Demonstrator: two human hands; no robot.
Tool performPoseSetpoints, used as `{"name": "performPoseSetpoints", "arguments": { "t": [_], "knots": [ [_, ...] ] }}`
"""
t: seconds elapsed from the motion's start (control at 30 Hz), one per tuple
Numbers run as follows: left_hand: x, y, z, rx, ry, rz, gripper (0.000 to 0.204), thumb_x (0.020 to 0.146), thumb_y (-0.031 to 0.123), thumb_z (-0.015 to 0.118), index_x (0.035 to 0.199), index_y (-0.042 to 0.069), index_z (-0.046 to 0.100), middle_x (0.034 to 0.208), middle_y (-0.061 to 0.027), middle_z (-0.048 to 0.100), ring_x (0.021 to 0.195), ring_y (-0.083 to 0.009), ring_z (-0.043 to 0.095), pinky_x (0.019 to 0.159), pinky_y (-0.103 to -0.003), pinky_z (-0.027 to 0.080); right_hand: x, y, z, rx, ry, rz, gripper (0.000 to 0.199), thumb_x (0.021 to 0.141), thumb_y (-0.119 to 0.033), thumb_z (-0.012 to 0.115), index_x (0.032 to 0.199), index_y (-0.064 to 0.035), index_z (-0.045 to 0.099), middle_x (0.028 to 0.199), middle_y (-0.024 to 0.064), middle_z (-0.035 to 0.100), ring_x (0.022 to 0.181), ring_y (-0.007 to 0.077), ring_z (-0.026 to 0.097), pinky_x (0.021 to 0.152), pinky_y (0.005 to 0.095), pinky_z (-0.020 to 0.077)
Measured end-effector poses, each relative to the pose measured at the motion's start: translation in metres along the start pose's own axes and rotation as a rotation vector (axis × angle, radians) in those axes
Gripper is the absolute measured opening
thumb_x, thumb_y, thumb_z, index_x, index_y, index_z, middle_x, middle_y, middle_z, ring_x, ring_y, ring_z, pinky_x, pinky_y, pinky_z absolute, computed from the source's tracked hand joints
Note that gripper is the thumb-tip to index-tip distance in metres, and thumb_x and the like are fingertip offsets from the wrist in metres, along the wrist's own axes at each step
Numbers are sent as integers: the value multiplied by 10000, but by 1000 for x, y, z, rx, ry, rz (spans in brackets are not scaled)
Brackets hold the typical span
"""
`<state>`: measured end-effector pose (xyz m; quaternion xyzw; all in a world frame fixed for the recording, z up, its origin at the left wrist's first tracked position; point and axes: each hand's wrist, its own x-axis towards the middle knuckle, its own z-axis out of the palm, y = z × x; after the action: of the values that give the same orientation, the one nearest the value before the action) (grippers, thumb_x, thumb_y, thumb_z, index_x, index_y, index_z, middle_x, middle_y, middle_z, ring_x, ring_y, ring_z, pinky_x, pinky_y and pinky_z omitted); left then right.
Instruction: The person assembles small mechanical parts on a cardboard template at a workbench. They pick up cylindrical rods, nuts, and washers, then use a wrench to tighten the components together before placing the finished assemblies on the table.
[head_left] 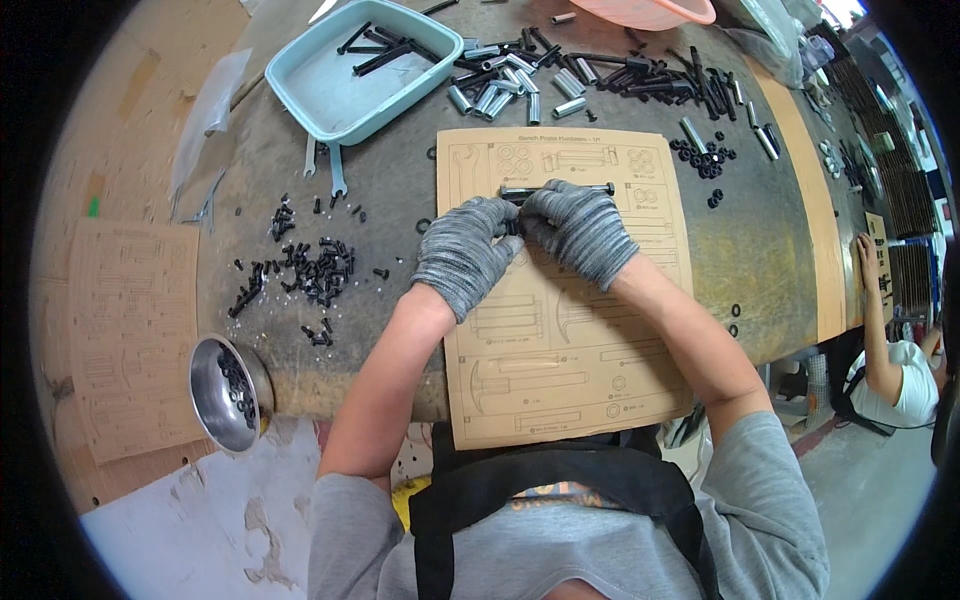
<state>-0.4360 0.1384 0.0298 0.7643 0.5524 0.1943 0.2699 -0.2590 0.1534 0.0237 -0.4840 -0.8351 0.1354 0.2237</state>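
A brown cardboard sheet (520, 400) printed with outline drawings of hardware and tools lies in front of me. Both my hands wear grey knitted gloves and meet over its upper half. My left hand (468, 245) is closed, its fingertips pinching a small black part (514, 227) whose kind I cannot make out. Against it press the closed fingers of my right hand (580, 230); what they hold, if anything, is hidden. Just beyond my fingers a long dark bolt (606, 189) lies crosswise on the sheet, partly covered by the right glove.
A pale blue tray (290, 105) holds black bolts; two wrenches (338, 175) lie beside it. Silver sleeves (570, 107) and bolts spread along the back. Small black screws (325, 270) lie left, nuts (705, 160) right. A steel bowl (205, 400) sits at the near-left edge. Another person's arm (878, 330) shows far right.
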Motion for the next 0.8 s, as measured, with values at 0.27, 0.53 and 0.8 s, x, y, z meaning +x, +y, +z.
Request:
{"name": "performPoseSetpoints", "arguments": {
  "t": [0.27, 0.53, 0.8],
  "knots": [
    [-23, -1, -8, 5, 92, -82, 313, 778, 199, 718, 1034, 29, 656, 974, -151, 652, 878, -272, 646, 814, -361, 513, -18, -3, -10, -53, 20, 9, 100, 784, -129, 670, 877, -93, 673, 762, 103, 618, 697, 279, 625, 645, 376, 511],
    [-25, -11, -2, 77, 172, -11, 239, 813, 164, 656, 1025, 54, 662, 942, -140, 655, 884, -290, 633, 814, -376, 506, -39, -32, -24, 40, -318, -227, 183, 852, -267, 582, 857, -105, 668, 809, 138, 639, 704, 299, 649, 637, 393, 532],
    [-23, -4, -11, 252, 96, 65, 281, 881, 324, 566, 907, 63, 667, 886, -148, 649, 876, -326, 620, 813, -419, 484, -26, -22, -20, -186, -171, -5, 157, 818, -260, 641, 804, -107, 671, 729, 146, 619, 656, 322, 611, 594, 416, 491]
  ]
}}
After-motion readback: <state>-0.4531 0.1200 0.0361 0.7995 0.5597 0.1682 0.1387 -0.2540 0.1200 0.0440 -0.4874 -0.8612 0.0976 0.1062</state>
